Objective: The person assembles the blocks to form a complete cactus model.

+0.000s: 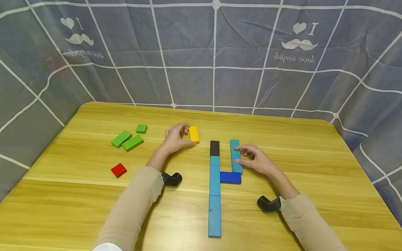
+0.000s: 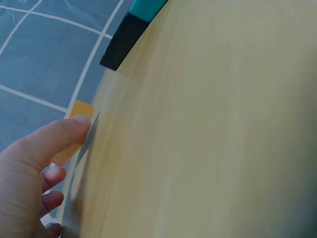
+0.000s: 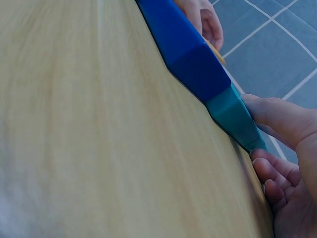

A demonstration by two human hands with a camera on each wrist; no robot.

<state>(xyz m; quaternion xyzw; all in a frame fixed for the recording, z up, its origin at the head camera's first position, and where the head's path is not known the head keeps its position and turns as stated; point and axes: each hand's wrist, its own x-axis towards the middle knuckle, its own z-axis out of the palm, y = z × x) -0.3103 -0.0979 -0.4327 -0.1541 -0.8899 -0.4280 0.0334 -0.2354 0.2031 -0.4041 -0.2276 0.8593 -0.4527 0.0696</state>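
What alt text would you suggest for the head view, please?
A person's left hand pinches a yellow rectangular block while the right hand touches two light-blue rectangular blocks on a wooden table. Between the hands, a light-blue row of rectangular blocks ends in a black rectangular block.

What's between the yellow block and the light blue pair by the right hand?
The head view shows a black block between the yellow block and the light blue pair.
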